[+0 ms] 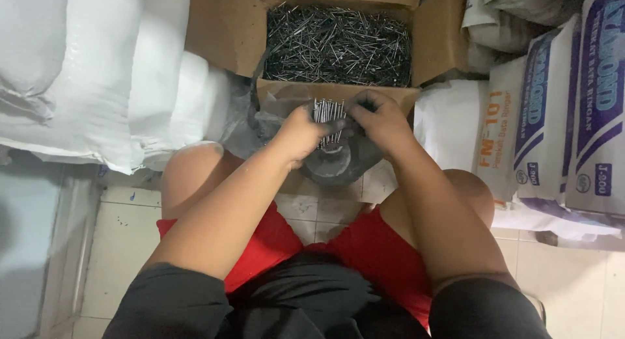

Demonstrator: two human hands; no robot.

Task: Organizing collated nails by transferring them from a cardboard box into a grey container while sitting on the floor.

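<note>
I sit on a tiled floor with my knees apart, facing an open cardboard box [228, 27] filled with loose steel nails [338, 46]. My left hand [301, 132] and my right hand [381, 118] meet in front of the box, both gripping a bundle of nails [327, 111] held upright, heads up. Under the hands hangs a clear plastic bag [335, 163], its bottom resting low between my knees. The fingertips are partly hidden by the bundle and the bag.
White woven sacks [84, 72] are stacked on the left. Printed white and blue paper sacks [560, 124] lean on the right. Pale floor tiles [124, 241] show around my legs.
</note>
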